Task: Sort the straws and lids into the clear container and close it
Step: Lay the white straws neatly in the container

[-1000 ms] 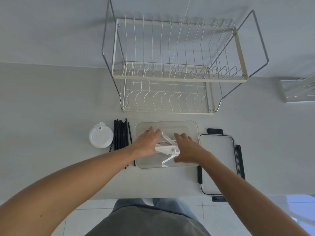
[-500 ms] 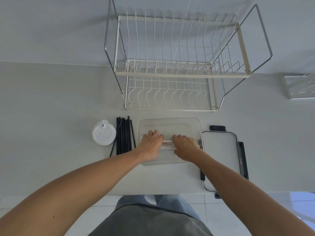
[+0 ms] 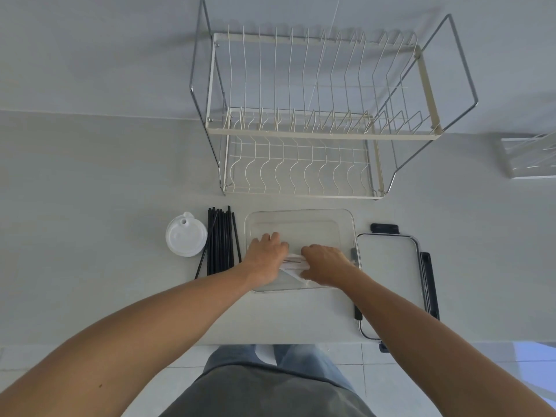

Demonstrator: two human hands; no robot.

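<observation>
A clear rectangular container (image 3: 346,224) stands open on the white counter. Both my hands are inside it. My left hand (image 3: 266,258) and my right hand (image 3: 323,263) hold a bundle of white straws (image 3: 293,261) by its ends, low in the near half; most of the bundle is hidden under my fingers. Left of the container, several black straws (image 3: 221,242) lie side by side. Further left sits a small stack of white round lids (image 3: 186,234). The container's clear lid (image 3: 388,266), with black clasps, lies flat to the right.
A two-tier wire dish rack (image 3: 301,130) stands behind the container against the wall. A white wire object (image 3: 529,158) sits at the far right edge. The counter's front edge (image 3: 270,343) runs just below the container, with tiled floor beyond it.
The white straws were fanned out and tilted between my hands. Now they lie gathered and level, low in the container, with both hands closer together on them.
</observation>
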